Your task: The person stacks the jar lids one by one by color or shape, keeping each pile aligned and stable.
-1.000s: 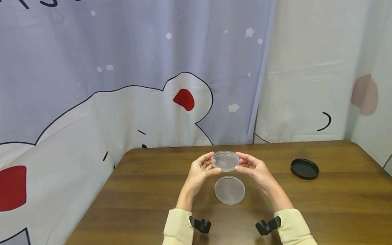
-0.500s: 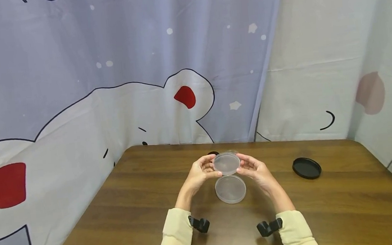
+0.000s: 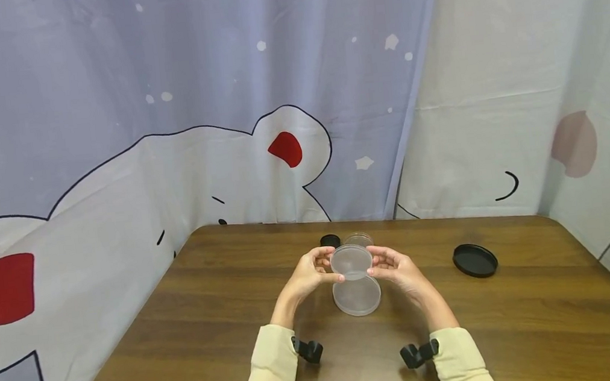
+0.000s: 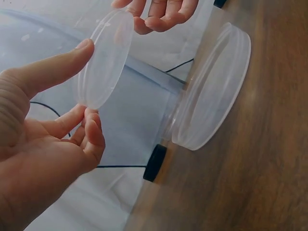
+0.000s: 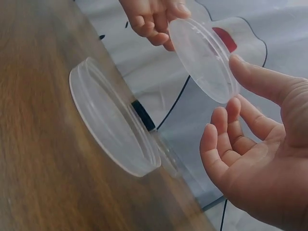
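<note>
Both hands pinch a clear, round, shallow plastic lid [image 3: 352,261] by opposite edges. My left hand [image 3: 310,270] has its thumb and fingertips at the lid's left side, and my right hand [image 3: 397,268] does likewise at the right side. In the left wrist view the same lid [image 4: 107,57] is raised above the tabletop. A larger clear round lid [image 3: 357,299] lies on the table just under it, its far part overlapped by the held one in the head view. From the right wrist, this larger lid [image 5: 110,118] shows a raised, stepped rim.
Behind the hands stand a small black round cap [image 3: 330,240] and another clear round piece [image 3: 359,238]. A wider black round lid [image 3: 475,260] lies to the right on the brown wooden table [image 3: 213,319]. A printed curtain [image 3: 216,174] hangs behind the table.
Both hands have brought the held lid slightly lower and nearer, so it now overlaps the larger lid. The black cap and clear piece behind have come into sight.
</note>
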{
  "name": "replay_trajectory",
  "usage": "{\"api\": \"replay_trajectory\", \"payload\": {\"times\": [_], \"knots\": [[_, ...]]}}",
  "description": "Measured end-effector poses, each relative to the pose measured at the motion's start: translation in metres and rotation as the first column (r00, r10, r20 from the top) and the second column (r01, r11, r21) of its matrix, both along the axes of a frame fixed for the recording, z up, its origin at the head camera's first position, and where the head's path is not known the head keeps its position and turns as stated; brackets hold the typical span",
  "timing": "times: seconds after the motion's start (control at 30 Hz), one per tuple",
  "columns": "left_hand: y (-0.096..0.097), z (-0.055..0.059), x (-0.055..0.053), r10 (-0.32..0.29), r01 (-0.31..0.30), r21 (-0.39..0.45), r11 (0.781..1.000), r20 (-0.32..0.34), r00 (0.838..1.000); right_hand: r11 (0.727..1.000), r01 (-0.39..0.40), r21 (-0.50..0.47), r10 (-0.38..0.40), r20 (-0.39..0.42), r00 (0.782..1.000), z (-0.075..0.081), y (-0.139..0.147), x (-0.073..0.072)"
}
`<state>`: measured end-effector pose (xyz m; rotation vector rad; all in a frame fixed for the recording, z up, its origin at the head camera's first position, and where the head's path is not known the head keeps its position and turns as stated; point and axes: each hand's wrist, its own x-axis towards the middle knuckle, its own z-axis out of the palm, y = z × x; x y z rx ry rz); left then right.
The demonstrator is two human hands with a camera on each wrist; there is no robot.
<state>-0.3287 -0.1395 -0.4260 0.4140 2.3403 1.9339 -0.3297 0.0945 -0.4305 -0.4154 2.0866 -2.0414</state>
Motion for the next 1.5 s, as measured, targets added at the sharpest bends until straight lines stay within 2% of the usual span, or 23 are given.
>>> {"api": "replay_trajectory", "payload": {"times": [0.17, 0.3, 0.53, 0.77, 1.0, 1.23, 1.5], "knots": [[0.000, -0.005, -0.003, -0.011, 0.009, -0.091, 0.996, -0.016, 1.000, 0.995, -0.019, 0.098, 0.016, 0.032, 0.999, -0.005, 0.003, -0.004], [0.001, -0.011, -0.003, -0.010, 0.010, -0.141, 0.990, 0.000, 1.000, 0.987, -0.037, 0.155, 0.026, 0.075, 0.997, -0.011, 0.005, -0.007], [0.003, -0.020, -0.003, -0.038, 0.043, -0.169, 0.985, 0.029, 0.999, 0.979, -0.067, 0.194, 0.047, 0.109, 0.993, -0.020, 0.009, -0.007], [0.004, -0.027, -0.005, -0.037, 0.039, -0.240, 0.970, 0.010, 0.999, 0.965, -0.104, 0.240, 0.070, 0.146, 0.987, -0.027, 0.012, -0.008], [0.008, -0.031, -0.005, -0.048, 0.039, -0.291, 0.956, -0.024, 0.999, 0.969, -0.123, 0.216, 0.092, 0.151, 0.984, -0.030, 0.014, -0.006], [0.010, -0.031, -0.003, -0.051, 0.038, -0.318, 0.947, -0.034, 0.998, 0.971, -0.142, 0.192, 0.118, 0.130, 0.984, -0.034, 0.016, -0.007], [0.008, -0.032, -0.004, -0.073, 0.069, -0.319, 0.945, -0.001, 0.997, 0.966, -0.152, 0.207, 0.134, 0.100, 0.986, -0.038, 0.017, -0.008]]}}
